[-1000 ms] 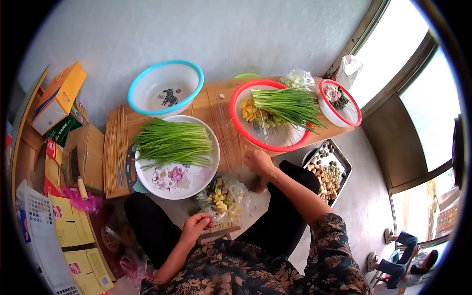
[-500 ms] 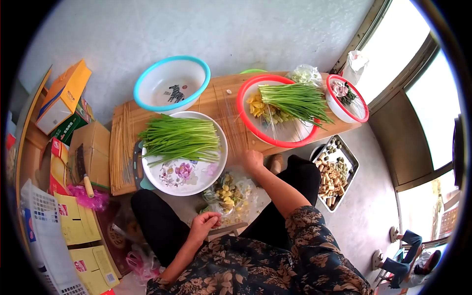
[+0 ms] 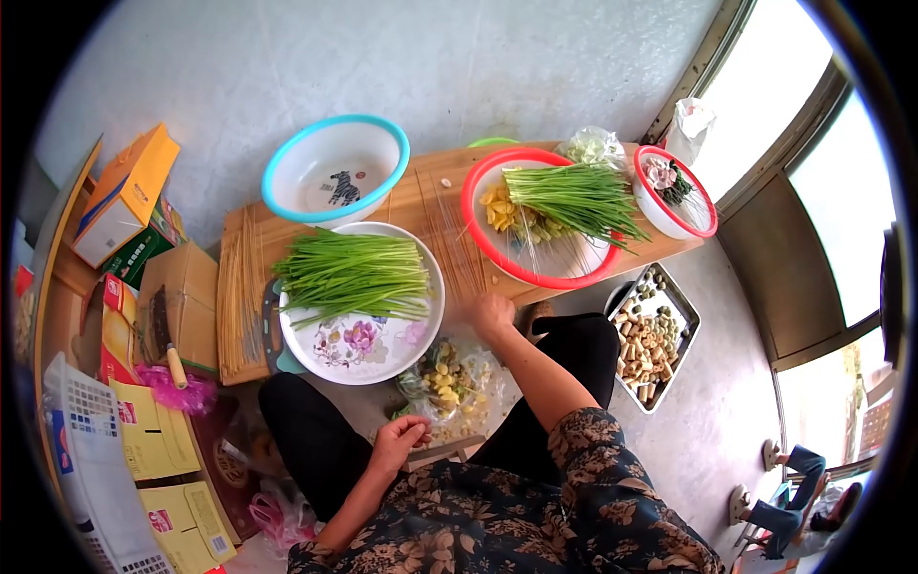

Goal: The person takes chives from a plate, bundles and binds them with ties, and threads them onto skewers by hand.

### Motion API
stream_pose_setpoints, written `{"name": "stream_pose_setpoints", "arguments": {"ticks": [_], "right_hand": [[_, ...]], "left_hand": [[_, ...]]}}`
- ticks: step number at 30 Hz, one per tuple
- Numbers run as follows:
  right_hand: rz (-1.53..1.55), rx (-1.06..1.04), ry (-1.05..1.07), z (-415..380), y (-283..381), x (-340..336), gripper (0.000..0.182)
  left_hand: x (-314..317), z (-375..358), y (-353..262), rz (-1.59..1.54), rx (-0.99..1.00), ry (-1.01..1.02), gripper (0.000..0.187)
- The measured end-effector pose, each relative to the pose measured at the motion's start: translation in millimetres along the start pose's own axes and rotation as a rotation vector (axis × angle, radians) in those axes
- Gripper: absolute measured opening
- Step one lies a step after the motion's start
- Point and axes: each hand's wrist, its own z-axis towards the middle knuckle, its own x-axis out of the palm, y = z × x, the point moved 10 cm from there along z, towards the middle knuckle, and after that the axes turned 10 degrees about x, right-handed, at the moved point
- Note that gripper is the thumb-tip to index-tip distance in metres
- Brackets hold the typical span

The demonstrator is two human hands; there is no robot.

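My left hand hovers above my lap, its thumb and fingertips pressed together; anything between them is too small to make out. At the table's front edge is my right hand, its fingers blurred, beside loose thin skewers. Between my hands and lower down, a clear plastic bag holds yellowish pieces. Long green stalks lie on a white flowered plate to the left. More green stalks rest with yellow slices in a red-rimmed basin.
A blue-rimmed basin stands at the back. Skewers lie at the table's left end. A smaller red-rimmed bowl is at the right, above a floor tray of skewered pieces. Boxes crowd the left; a seated person is lower right.
The view has shifted slightly. My right hand remains by the table edge, its fingers still blurred; my left hand keeps nearly the same place and pose.
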Motion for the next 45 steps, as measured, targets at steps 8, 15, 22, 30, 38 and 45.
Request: {"name": "stream_pose_setpoints", "arguments": {"ticks": [8, 15, 22, 30, 38, 45], "right_hand": [[0.087, 0.020, 0.056, -6, -8, 5, 0.023], [0.174, 0.055, 0.076, -15, -21, -1, 0.023], [0.157, 0.016, 0.017, -14, -21, 9, 0.025], [0.313, 0.081, 0.121, -16, -27, -3, 0.019], [0.783, 0.011, 0.371, -30, -19, -4, 0.017], [1.233, -0.068, 0.677, -95, 12, -26, 0.023]], "left_hand": [[-4, -2, 5, 0.049, -0.016, 0.000, 0.022], [-4, 1, 9, 0.078, -0.009, 0.015, 0.022], [-4, 0, 7, 0.115, 0.008, 0.004, 0.020], [-6, 5, 6, 0.121, -0.009, -0.004, 0.020], [1, 23, -14, 0.097, 0.042, 0.005, 0.020], [12, 50, -53, 0.104, 0.126, 0.031, 0.022]]}}
